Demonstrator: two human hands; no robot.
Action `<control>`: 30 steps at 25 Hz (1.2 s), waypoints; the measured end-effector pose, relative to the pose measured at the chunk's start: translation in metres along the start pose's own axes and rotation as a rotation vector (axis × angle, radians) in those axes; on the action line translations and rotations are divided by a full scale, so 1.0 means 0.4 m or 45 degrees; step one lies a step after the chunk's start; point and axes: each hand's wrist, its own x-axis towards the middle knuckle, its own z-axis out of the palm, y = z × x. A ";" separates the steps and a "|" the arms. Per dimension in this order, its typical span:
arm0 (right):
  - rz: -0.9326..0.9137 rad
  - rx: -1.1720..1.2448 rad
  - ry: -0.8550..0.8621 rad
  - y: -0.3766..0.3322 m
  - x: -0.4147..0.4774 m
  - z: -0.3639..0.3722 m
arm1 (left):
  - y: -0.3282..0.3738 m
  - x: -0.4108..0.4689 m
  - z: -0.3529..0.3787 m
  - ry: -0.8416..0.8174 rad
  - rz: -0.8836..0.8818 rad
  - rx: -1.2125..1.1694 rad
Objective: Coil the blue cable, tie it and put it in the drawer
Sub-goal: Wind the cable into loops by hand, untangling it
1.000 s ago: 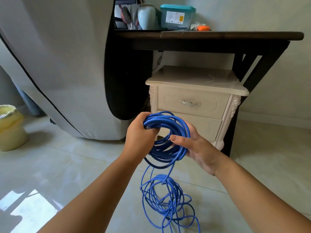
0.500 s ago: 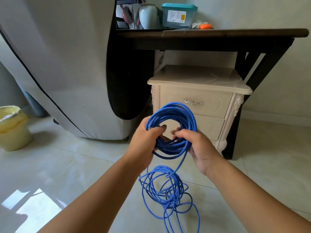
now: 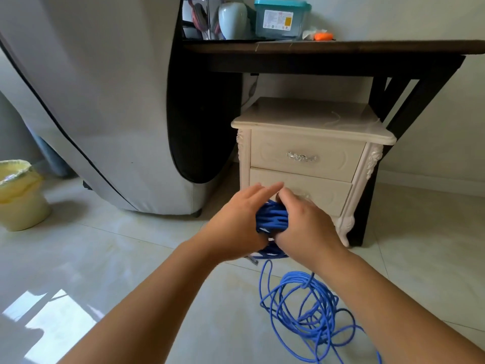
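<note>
— Whereabouts, blue cable [image 3: 273, 218]?
— Coiled part squeezed between hands: left hand [image 3: 236, 227] pressed flat-fingered against, right hand [image 3: 305, 224] curled round. Loose loops [image 3: 309, 313] down on floor [image 3: 131, 258], nearer right. Drawer [image 3: 304, 156] shut, dead ahead.

Bare forearms extended forward, hands together. Left hand [image 3: 236, 224] flat, fingers straight, pressed against blue cable coil [image 3: 271, 218]; right hand [image 3: 307, 227] opposite, fingers curled over coil.
</note>
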 end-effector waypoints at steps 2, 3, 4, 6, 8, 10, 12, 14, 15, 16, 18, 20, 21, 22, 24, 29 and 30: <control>-0.097 -0.079 0.071 -0.003 -0.001 -0.002 | -0.005 0.006 0.011 0.127 -0.004 0.079; -0.128 -0.083 0.100 -0.003 -0.003 -0.002 | -0.005 0.010 0.013 0.196 -0.009 0.092; -0.132 -0.038 0.116 -0.002 -0.005 -0.001 | -0.007 0.014 0.015 0.250 -0.019 0.079; -0.042 0.173 0.097 0.003 -0.008 -0.004 | -0.008 0.021 0.018 0.331 -0.062 -0.016; 0.140 0.508 -0.034 0.015 -0.006 -0.017 | -0.004 0.019 0.021 0.366 -0.151 -0.162; 0.283 0.891 -0.207 0.034 -0.005 -0.030 | -0.004 0.016 0.017 0.404 -0.227 -0.348; 0.330 1.133 -0.296 0.053 -0.009 -0.031 | -0.007 0.018 0.007 0.468 -0.292 -0.657; 0.346 1.161 -0.322 0.053 -0.009 -0.023 | -0.011 0.025 -0.005 0.548 -0.401 -1.055; 0.367 1.181 -0.331 0.043 -0.010 -0.018 | -0.011 0.028 -0.008 0.574 -0.459 -1.227; 0.392 1.266 -0.336 0.034 -0.011 -0.011 | -0.007 0.028 -0.008 0.582 -0.516 -1.388; 0.446 1.588 -0.340 0.024 -0.005 -0.004 | 0.008 0.029 0.003 0.562 -0.635 -1.665; 0.439 1.902 -0.347 0.013 -0.001 -0.016 | 0.015 0.029 0.017 0.577 -0.756 -1.823; 0.412 1.959 -0.330 0.008 0.000 -0.020 | 0.015 0.029 0.023 0.599 -0.809 -1.863; 0.394 1.931 -0.288 0.006 0.001 -0.018 | 0.016 0.026 0.026 0.607 -0.845 -1.880; 0.465 1.777 -0.116 -0.003 0.007 -0.004 | 0.015 0.019 0.031 0.564 -0.881 -1.776; 0.738 1.573 0.111 0.019 0.030 0.012 | 0.021 -0.009 -0.013 0.149 -0.744 -1.350; 0.746 1.487 0.141 0.025 0.032 0.005 | 0.018 -0.013 -0.028 0.077 -0.656 -1.337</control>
